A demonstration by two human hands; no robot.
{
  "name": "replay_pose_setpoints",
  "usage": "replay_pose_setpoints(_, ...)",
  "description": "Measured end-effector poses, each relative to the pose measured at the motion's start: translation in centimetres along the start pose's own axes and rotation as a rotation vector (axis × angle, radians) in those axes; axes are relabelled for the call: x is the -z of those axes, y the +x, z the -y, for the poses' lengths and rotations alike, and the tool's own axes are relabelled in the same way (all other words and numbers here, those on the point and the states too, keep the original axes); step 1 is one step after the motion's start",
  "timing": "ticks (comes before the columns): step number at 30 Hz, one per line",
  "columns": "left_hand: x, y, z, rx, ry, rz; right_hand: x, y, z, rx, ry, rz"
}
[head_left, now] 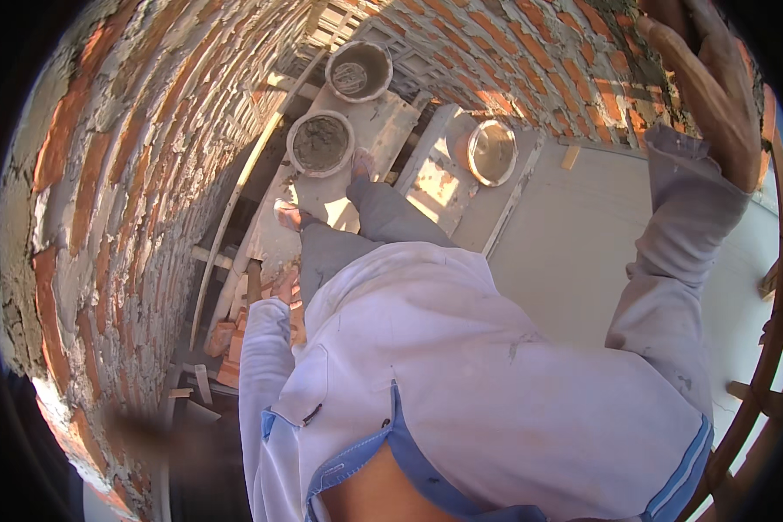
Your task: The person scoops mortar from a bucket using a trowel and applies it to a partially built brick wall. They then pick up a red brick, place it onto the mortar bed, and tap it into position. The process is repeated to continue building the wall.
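My left hand (286, 285) hangs low beside my left leg, over a pile of orange bricks (227, 350). Its fingers are only partly seen, so whether it grips anything cannot be told. Just left of it is a brown, stick-like piece (254, 280). My right hand (713, 96) is raised at the far right, against the upper part of a brick wall (548, 61). Its thumb and fingers stretch upward and apart; the fingertips fall into the dark rim of the picture. Contact with the wall is unclear.
My feet stand on a mortar-smeared plank platform (274, 230). A bucket of grey mortar (320, 144), another bucket (359, 71) and a third bucket (492, 154) stand ahead. A rough brick wall (104, 217) rises close on the left, with a bamboo pole (235, 204) alongside.
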State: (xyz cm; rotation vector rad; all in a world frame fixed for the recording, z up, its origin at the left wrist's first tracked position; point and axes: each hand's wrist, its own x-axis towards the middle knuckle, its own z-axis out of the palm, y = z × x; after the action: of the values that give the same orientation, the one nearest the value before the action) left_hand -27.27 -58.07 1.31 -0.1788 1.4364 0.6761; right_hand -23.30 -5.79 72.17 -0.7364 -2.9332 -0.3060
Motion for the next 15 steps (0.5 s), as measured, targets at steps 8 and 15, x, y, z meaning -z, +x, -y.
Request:
replay_pose_setpoints(8, -4.2, -13.3, -18.0, 0.057, 0.474, 0.442, -18.4, -27.2, -4.8, -1.029, 0.612, 0.193)
replay_pose_setpoints(15, -8.3, -12.7, -21.5, 0.005, 1.086, 0.267, -32.9, -34.8, 0.2, -1.199, 0.844, 0.489)
